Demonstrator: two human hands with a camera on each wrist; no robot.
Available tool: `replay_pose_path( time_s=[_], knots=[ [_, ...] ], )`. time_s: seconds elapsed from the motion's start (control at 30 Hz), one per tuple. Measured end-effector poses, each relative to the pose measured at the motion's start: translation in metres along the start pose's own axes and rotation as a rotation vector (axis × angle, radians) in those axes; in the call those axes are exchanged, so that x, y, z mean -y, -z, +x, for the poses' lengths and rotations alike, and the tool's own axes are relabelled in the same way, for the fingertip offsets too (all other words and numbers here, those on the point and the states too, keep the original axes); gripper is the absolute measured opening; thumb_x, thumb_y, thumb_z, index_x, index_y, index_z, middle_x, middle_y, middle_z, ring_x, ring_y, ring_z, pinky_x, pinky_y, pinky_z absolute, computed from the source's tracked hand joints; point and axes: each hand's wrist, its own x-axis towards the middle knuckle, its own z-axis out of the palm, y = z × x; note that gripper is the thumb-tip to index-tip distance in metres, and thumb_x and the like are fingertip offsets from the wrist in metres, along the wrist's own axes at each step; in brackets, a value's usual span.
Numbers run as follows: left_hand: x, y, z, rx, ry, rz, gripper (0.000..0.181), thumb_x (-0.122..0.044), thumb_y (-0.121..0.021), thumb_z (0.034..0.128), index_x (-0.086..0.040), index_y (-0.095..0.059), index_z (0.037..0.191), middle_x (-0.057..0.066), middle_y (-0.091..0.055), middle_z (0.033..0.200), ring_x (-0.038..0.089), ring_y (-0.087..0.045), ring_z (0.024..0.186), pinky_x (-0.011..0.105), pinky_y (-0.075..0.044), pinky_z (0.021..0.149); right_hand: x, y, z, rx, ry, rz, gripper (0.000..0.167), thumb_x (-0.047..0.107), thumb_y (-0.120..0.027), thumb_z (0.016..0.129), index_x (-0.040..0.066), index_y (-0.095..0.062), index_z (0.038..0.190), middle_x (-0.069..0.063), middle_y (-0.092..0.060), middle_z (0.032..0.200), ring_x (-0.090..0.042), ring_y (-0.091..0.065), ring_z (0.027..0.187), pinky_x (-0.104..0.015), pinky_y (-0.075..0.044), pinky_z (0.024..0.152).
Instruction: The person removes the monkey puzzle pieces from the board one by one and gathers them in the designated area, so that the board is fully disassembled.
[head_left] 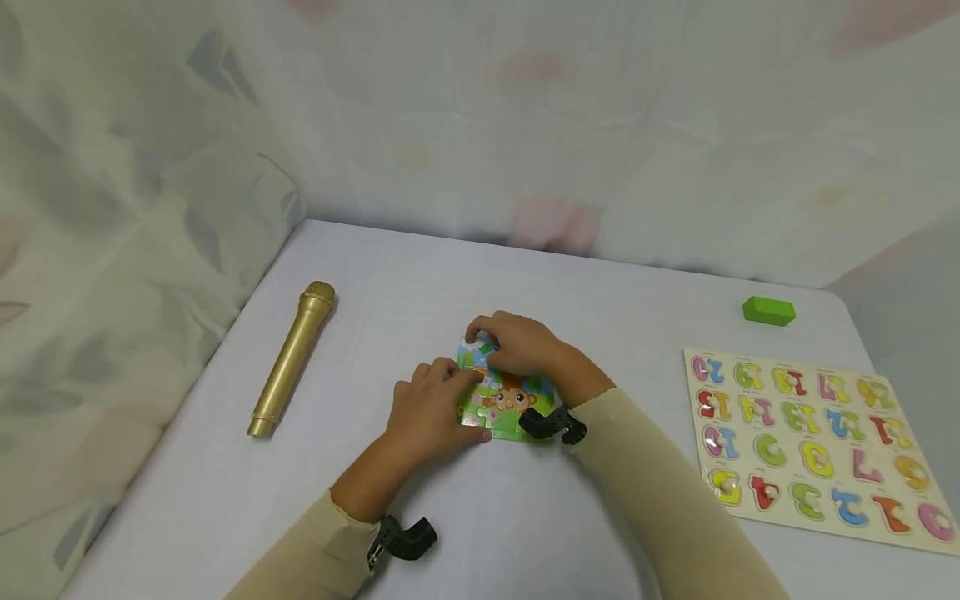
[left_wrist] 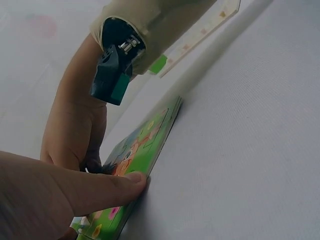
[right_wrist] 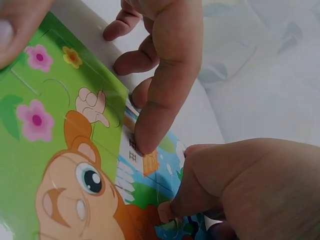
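A jigsaw puzzle [head_left: 489, 414] [left_wrist: 144, 156] [right_wrist: 57, 107] with a cartoon monkey and flowers lies flat on the white table. My left hand [head_left: 429, 414] [left_wrist: 65, 192] [right_wrist: 172, 60] holds it from its left side, the thumb along the near edge and the index fingertip on the picture. At the far left corner, my right hand [head_left: 528, 346] [left_wrist: 75, 120] [right_wrist: 265, 187] pinches the puzzle between thumb and a bent index finger. Whether a single piece is pinched there, I cannot tell; the right fingers cover part of that corner.
A gold microphone [head_left: 294, 358] lies to the left. On the right is a board of colourful numbers [head_left: 813, 517], with a green block [head_left: 768, 311] behind it. Patterned cloth [head_left: 450, 125] hangs behind the table and at its left.
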Motion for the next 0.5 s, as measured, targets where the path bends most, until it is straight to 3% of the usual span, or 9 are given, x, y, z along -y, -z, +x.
replay_pose_path(
  time_s=[0.33,0.5],
  knots=[
    [-0.0007,0.0028,-0.0005,-0.001,0.002,0.002,0.081,-0.057,-0.095,0.0727,-0.030,-0.068,0.144,0.006,-0.058,0.131,0.028,-0.052,0.115,0.053,-0.043,0.084,0.0040,0.0012,0.0002,0.022,-0.015,-0.012,0.044,0.013,-0.065,0.098,0.029,-0.062,0.139,-0.006,-0.060,0.124,-0.023,-0.058,0.101,-0.042,-0.050,0.088],
    [0.0001,0.0041,-0.0012,0.001,0.011,0.003,0.082,-0.057,-0.096,0.0716,-0.030,-0.068,0.143,0.006,-0.058,0.132,0.028,-0.052,0.114,0.053,-0.043,0.084,0.0070,0.0049,-0.0016,0.050,-0.021,0.050,0.043,0.007,-0.064,0.095,0.027,-0.066,0.133,-0.006,-0.059,0.124,-0.024,-0.057,0.103,-0.041,-0.049,0.087]
  ],
)
